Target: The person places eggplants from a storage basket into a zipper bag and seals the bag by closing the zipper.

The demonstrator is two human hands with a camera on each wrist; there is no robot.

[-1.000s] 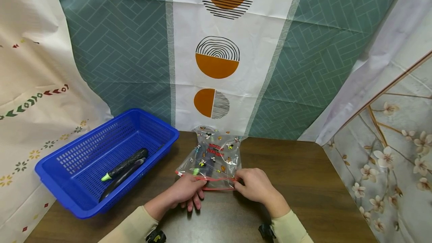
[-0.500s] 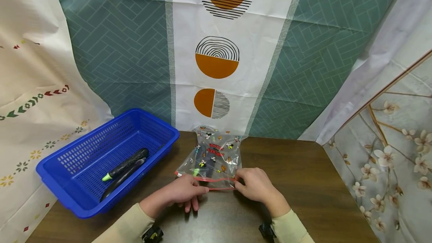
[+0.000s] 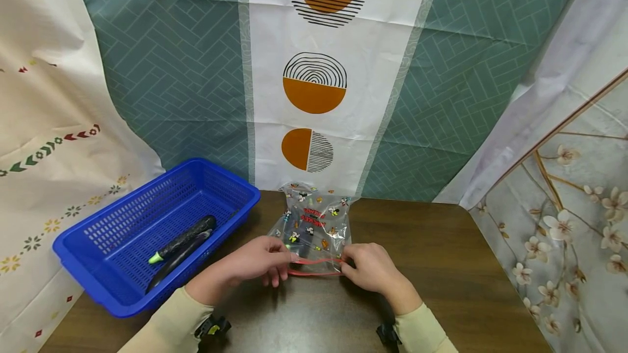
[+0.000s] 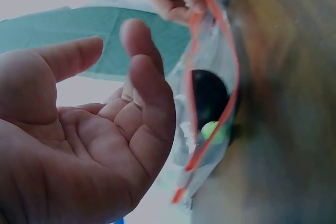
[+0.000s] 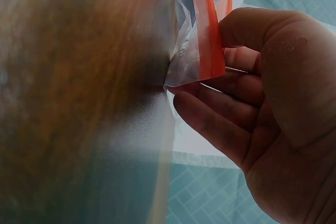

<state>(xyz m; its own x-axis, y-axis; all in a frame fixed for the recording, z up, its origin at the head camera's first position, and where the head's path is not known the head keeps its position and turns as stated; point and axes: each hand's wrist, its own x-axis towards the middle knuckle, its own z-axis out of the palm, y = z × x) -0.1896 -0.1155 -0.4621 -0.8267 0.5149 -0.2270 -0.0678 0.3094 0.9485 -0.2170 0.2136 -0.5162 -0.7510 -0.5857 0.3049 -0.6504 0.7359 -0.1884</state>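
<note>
A clear zip bag (image 3: 314, 227) with cartoon prints and a red zip edge lies flat on the table, its mouth toward me. In the left wrist view the mouth gapes around a dark rounded end (image 4: 208, 95) and a light green tip (image 4: 212, 131) inside. My right hand (image 3: 371, 269) pinches the bag's right corner between thumb and fingers; the red strip (image 5: 210, 40) shows there in the right wrist view. My left hand (image 3: 262, 259) is at the left end of the mouth. Its fingers are loosely bent and apart from the thumb, with nothing between them.
At the left stands a blue perforated basket (image 3: 113, 238) holding two long dark eggplants, one (image 3: 183, 237) with a light green tip. A patterned curtain (image 3: 314, 178) hangs behind the brown table (image 3: 432, 266), and a flowered cloth (image 3: 564, 244) is on the right.
My left hand has lifted from the bag's red edge and shifted slightly left and up, thumb off the strip. The right hand keeps its pinch in the same place.
</note>
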